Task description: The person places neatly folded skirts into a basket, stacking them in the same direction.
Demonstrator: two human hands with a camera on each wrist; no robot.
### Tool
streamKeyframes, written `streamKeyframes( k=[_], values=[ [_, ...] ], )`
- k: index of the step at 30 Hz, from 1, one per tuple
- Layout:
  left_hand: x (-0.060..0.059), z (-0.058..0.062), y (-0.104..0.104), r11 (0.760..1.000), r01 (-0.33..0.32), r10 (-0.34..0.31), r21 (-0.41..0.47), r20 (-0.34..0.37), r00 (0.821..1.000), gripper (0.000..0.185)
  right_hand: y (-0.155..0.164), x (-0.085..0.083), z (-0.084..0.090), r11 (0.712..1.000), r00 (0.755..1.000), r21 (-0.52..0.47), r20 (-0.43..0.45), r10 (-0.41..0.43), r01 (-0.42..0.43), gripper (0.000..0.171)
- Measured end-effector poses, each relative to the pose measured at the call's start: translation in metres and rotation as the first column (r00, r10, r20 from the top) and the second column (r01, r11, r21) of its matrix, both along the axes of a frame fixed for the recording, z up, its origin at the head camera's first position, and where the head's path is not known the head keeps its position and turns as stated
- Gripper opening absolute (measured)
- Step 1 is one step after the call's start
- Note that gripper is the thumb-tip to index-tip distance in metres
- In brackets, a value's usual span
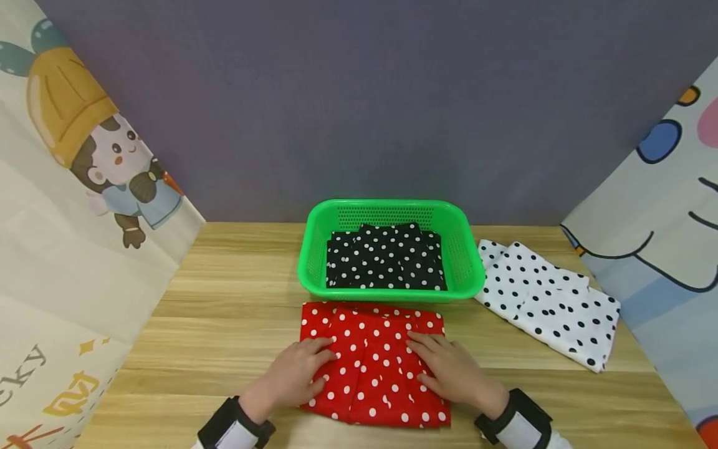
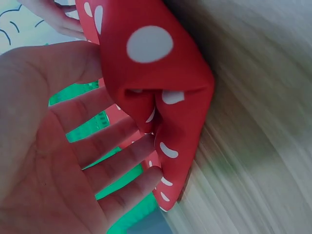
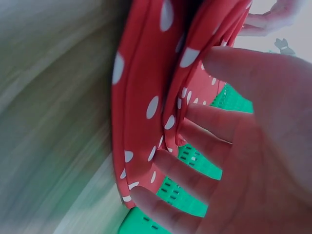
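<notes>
A red cloth (image 1: pixel 370 380) with white polka dots lies folded into a rough rectangle on the table, just in front of a green plastic basket (image 1: pixel 307 274). My left hand (image 1: pixel 297 372) rests on its left side with fingers spread. On the opposite side, my right hand (image 1: pixel 454 372) touches the cloth with its fingertips, also spread. In the left wrist view, the folded layers of red fabric (image 2: pixel 180 117) bulge at the edge beside my extended fingers. Stacked layers of the fabric (image 3: pixel 141 97) show in the right wrist view too.
Inside the basket sits a folded black cloth (image 1: pixel 387 259) with white dots. A folded white cloth (image 1: pixel 552 305) with black dots lies at an angle to the basket's right. A dark grey panel (image 1: pixel 387 106) rises behind the wooden table (image 1: pixel 224 299), with printed sheets on both sides.
</notes>
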State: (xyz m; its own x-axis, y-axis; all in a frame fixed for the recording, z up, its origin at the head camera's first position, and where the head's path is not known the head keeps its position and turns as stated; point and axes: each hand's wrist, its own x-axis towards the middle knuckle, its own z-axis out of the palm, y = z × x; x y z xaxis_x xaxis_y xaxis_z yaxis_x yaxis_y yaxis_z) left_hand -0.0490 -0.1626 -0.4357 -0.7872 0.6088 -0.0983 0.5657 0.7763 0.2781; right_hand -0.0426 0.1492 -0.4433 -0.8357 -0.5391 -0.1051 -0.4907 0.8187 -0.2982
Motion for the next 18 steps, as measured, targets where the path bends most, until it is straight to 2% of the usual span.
streamKeyframes(
  k=[7, 18],
  values=[
    [0.0, -0.001, 0.014, 1.0, 0.02, -0.02, -0.021, -0.024, 1.0, 0.047, 0.009, 0.0, 0.004, 0.999, 0.999, -0.015, 0.023, -0.044, 0.045, 0.064],
    [0.002, -0.009, 0.027, 0.999, 0.044, -0.045, -0.023, -0.058, 0.997, 0.045, 0.023, 0.002, 0.0, 0.998, 0.997, -0.003, -0.025, -0.07, 0.07, 0.062]
  ],
)
